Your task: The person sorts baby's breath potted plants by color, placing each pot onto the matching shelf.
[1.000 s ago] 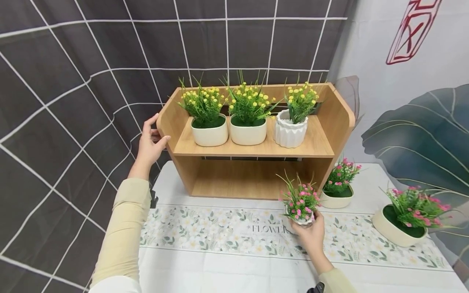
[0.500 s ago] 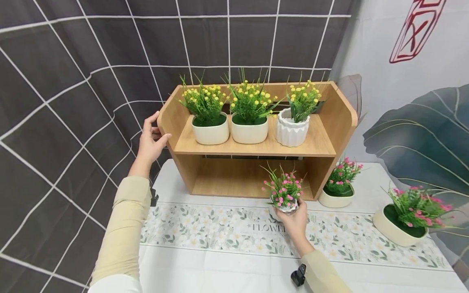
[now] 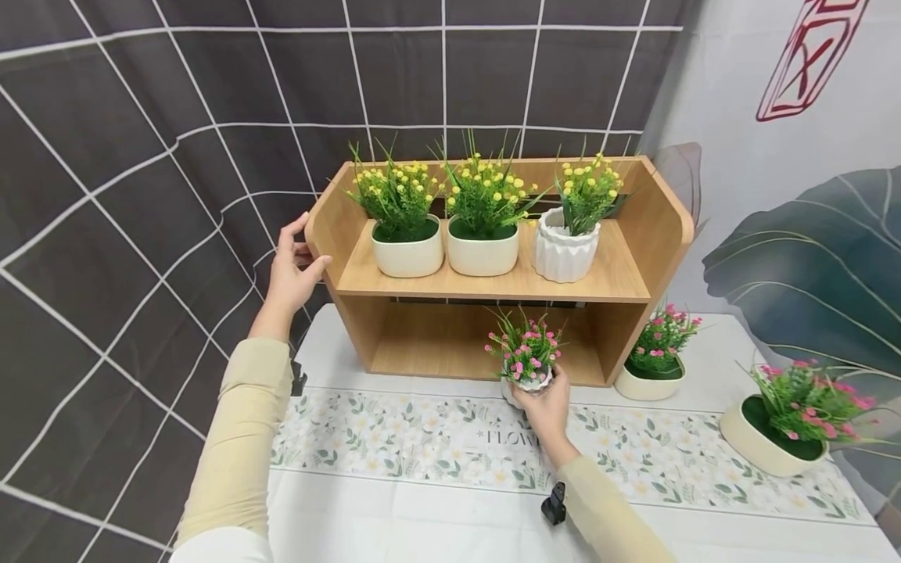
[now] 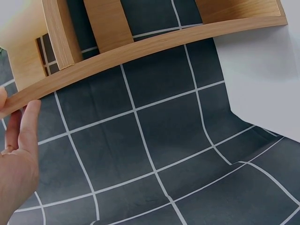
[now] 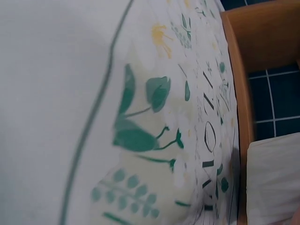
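My left hand [image 3: 290,270] grips the left side panel of a two-tier wooden shelf [image 3: 394,286]. In the left wrist view, the fingers [image 4: 29,129] lie against one face of that panel, with a bit of thumb on the other. My right hand [image 3: 551,407] holds a small white pot of pink flowers [image 3: 526,352] in front of the lower tier's opening. The right wrist view shows the white pot [image 5: 274,180] beside the shelf's wooden edge; only a sliver of hand appears in its corner. Whether the pot touches the table is hidden.
On the upper tier stand two cream planters of yellow flowers [image 3: 408,256] [image 3: 483,254] and a ribbed white pot [image 3: 565,254]. Two cream planters with pink flowers [image 3: 649,387] [image 3: 770,446] sit right of the shelf. A floral runner [image 3: 408,438] crosses the white table.
My right hand has carried the pot of pink flowers leftward and slightly toward the shelf's lower opening. The left hand keeps its grip on the side panel.
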A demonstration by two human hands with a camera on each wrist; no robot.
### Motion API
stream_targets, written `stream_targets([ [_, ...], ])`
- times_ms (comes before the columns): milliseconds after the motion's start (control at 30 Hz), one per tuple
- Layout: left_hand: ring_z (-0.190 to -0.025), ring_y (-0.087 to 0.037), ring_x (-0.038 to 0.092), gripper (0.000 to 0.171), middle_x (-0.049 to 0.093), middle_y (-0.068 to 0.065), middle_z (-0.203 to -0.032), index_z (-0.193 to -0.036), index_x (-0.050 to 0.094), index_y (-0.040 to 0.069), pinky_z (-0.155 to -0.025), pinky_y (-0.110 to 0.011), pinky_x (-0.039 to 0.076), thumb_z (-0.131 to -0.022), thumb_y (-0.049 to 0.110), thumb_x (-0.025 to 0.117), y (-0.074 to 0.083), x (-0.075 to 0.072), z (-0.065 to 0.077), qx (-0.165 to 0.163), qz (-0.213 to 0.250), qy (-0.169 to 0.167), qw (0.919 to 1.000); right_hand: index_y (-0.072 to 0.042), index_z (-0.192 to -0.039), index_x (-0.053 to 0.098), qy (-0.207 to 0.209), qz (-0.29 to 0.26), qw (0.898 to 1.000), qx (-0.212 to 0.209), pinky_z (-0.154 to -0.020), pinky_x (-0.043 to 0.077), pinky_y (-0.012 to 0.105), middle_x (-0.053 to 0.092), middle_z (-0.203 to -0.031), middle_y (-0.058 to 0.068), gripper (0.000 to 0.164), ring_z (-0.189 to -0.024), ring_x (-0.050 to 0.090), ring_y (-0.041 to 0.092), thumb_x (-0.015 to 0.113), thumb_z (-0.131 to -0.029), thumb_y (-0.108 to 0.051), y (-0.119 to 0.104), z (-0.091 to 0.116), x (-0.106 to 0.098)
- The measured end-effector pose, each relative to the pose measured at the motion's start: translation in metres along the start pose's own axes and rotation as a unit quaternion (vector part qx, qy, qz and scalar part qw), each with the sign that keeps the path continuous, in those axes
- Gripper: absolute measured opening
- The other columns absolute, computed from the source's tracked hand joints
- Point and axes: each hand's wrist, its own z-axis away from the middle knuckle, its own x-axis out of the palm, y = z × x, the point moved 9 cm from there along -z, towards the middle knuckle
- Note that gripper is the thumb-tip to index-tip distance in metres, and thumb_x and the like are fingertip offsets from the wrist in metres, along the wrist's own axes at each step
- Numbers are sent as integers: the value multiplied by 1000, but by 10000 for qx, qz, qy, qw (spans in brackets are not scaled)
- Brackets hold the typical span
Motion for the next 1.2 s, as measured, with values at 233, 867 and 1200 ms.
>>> stream_targets([
  [233,-108,-41,56,68,51,-29,-118,-147,26,19,-80,-58,53,-90,0,58,-1,1,-1,-20,-39,20,10000,9,-133,37,40,66,9999,142,-107,35,52,45,-127,28,85,-119,45,40,84,-65,-12,2,-6,9],
  [867,-110,-42,55,68,50,-29,-121,-147,24,19,-82,-57,53,-91,0,58,0,-3,-1,-22,-138,32,9999,8,-143,24,-982,818,9918,-19,-108,31,57,37,-136,32,95,-125,36,45,80,-70,-16,-7,-12,34],
  [1200,-108,-41,56,68,51,-29,-120,-147,26,18,-80,-56,54,-90,-1,58,-2,1,-2,-58,-107,43,9999,14,-144,17,-1707,898,9812,-85,-110,28,59,30,-140,39,83,-129,33,52,61,-73,3,-13,-5,47],
])
